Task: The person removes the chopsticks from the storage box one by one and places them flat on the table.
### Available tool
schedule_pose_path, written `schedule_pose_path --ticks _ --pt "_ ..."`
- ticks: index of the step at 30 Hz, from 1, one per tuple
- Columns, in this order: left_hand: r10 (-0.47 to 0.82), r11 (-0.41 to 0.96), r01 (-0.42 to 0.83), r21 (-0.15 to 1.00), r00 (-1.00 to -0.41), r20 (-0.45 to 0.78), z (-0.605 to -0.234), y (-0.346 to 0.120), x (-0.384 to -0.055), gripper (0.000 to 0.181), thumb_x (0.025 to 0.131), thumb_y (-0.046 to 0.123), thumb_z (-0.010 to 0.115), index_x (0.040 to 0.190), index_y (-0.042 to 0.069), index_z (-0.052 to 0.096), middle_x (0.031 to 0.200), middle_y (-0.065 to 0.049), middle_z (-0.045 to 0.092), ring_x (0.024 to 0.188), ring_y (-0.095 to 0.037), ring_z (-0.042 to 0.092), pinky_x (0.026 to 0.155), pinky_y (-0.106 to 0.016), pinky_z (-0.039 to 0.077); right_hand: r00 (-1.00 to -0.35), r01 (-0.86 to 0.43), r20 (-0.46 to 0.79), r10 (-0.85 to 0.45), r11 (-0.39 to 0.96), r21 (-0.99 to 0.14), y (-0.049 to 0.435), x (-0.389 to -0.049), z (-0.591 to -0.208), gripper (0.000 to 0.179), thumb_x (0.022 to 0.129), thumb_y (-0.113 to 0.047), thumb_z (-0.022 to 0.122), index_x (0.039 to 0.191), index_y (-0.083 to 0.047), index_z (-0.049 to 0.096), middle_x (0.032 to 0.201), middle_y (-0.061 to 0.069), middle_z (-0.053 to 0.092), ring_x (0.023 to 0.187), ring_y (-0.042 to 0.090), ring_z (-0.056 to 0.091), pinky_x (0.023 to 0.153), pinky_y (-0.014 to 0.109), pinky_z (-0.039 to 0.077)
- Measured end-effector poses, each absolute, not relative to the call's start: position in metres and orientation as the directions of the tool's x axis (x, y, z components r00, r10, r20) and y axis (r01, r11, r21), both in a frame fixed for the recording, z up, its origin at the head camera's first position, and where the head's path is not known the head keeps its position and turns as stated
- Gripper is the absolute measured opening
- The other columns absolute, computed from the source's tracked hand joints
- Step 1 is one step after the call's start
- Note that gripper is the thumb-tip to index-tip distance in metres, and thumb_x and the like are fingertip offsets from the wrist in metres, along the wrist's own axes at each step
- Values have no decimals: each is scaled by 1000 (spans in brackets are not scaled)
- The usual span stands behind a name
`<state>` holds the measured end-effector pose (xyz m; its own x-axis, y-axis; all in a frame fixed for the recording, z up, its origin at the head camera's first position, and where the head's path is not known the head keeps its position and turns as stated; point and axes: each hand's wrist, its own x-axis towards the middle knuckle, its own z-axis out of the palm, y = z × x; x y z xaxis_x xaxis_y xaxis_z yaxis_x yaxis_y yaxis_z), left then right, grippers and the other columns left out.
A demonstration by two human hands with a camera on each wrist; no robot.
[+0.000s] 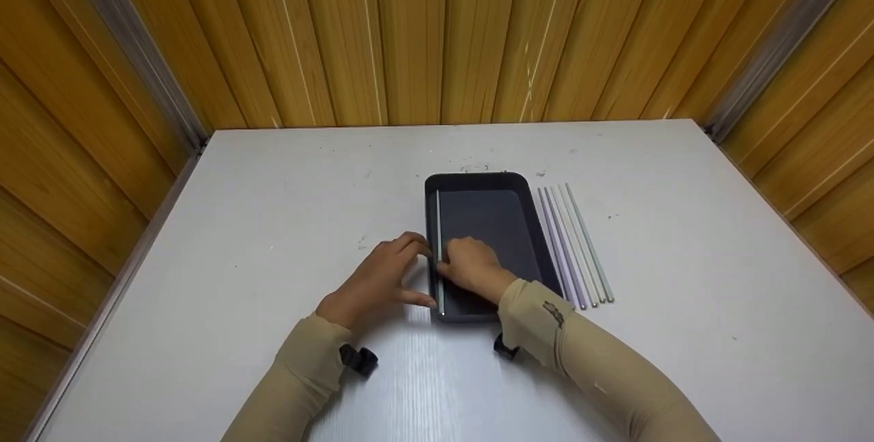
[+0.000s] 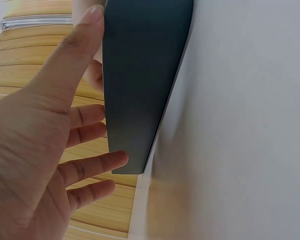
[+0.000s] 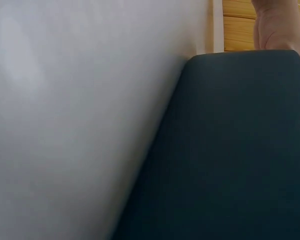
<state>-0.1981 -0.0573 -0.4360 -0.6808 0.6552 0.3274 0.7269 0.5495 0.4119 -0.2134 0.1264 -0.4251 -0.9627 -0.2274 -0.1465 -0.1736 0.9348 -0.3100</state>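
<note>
A dark rectangular tray [image 1: 488, 210] sits at the middle of the table. Inside it, along the left wall, lies a thin pale-green chopstick [image 1: 440, 223]. My right hand [image 1: 472, 264] reaches into the tray with curled fingers, and its fingertips pinch the chopstick near its middle. My left hand [image 1: 382, 274] stands at the tray's left side, thumb and fingers spread around that edge. In the left wrist view the left hand's [image 2: 45, 135] fingers are apart, with the thumb tip at the tray rim. The right wrist view shows mostly the tray's outer wall [image 3: 230, 150]; the right fingers are hidden there.
Several pastel chopsticks [image 1: 573, 244], purple, whitish and green, lie side by side on the table right of the tray. The white table [image 1: 273, 189] is bounded by wood-patterned walls [image 1: 410, 39] at the back and sides. Small dark specks mark its surface behind the tray.
</note>
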Motion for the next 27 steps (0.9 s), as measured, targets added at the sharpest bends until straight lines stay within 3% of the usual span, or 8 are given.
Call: schedule_pose_path --ticks 7,15,22,27 --pt "646 552 710 437 -696 314 -436 -57 -199 69 66 49 82 117 9 58 128 -7 54 108 -26 57 95 -43 48 -962 -180 -154 -226 947 -268 123 -215 -427 35 90 -29 62 60 -13 53 61 3 57 55 16 48 50 29 37" --pt "644 564 706 428 -701 308 -435 -55 -200 71 66 51 81 117 9 57 129 -6 54 108 -25 56 96 -43 48 -960 -195 -151 -236 949 -248 123 -215 -425 34 91 -29 60 64 -9 57 69 9 65 59 18 51 53 34 44" --pt "661 554 733 394 -675 327 -435 -53 -202 72 67 51 80 118 6 57 127 -8 55 106 -26 58 94 -41 50 -954 -193 -170 -245 942 -275 125 -217 -424 36 91 -25 60 59 -13 48 60 1 51 56 16 44 51 30 37" --pt "660 565 730 385 -680 320 -434 -53 -203 72 67 52 80 118 7 57 128 -8 54 107 -26 58 93 -40 50 -957 -180 -175 -233 945 -274 125 -219 -424 34 90 -26 61 60 -13 50 65 5 60 58 17 47 53 32 41"
